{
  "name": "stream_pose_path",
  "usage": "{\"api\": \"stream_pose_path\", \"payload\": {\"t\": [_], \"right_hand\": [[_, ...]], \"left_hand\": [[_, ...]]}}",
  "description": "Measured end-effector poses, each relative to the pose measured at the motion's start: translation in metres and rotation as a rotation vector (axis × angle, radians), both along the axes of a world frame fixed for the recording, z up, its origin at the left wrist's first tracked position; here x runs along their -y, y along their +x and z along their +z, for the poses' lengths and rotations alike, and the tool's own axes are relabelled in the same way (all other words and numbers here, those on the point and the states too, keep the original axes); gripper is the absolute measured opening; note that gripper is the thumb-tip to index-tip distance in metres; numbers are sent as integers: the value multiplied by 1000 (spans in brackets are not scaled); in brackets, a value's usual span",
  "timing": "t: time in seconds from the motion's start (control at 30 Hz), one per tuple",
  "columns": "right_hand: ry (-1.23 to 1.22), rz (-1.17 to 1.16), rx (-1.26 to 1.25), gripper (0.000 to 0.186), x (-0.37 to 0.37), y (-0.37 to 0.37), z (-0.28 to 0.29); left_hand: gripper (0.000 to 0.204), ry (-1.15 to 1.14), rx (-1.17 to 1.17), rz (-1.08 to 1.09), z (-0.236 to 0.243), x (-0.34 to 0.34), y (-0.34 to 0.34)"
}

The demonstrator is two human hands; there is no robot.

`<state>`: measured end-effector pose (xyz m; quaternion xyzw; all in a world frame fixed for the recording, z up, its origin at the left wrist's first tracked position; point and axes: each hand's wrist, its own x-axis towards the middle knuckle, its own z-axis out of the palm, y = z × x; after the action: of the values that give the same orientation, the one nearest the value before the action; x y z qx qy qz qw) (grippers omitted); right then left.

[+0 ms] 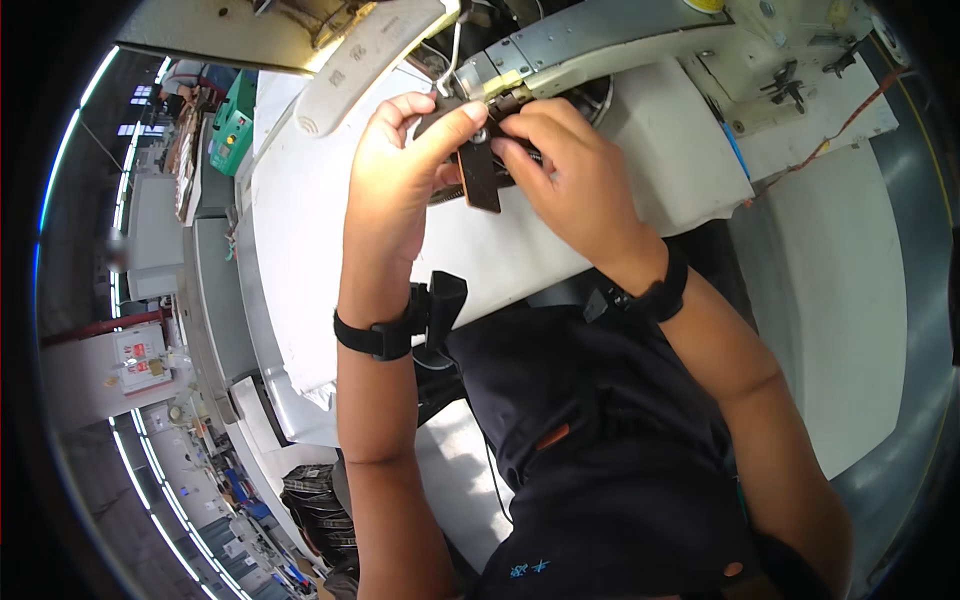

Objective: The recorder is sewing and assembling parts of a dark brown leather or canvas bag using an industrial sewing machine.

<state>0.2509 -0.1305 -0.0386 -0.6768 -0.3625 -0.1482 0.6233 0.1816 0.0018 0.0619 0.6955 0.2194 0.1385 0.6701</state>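
A dark flat strip with a brown edge hangs below a small round metal piece, beneath the head of a pale industrial machine that looks like a sewing machine. My left hand is closed around the dark piece the strip hangs from, its thumb pressing on top. To the right, my right hand has its fingers bent together against a small dark part under the machine's arm. Whatever lies between those right fingertips is too small to name.
A white work table spreads under the hands. The grey-white machine cover reaches in from upper left. A blue pen-like stick lies at the right. A green box stands far left. Black bands with small devices circle both wrists.
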Motion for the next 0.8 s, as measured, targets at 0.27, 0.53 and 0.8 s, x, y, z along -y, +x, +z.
{"api": "stream_pose_path", "payload": {"t": [0.27,0.53,0.8], "right_hand": [[-230,81,67,17,29,23,44],[-341,-98,567,15,20,47,51],[-267,-60,695,13,15,64,49]], "left_hand": [[42,-71,36,-11,-7,-2,-5],[40,581,365,227,-52,32,-9],[38,1228,402,263,-60,29,-15]]}}
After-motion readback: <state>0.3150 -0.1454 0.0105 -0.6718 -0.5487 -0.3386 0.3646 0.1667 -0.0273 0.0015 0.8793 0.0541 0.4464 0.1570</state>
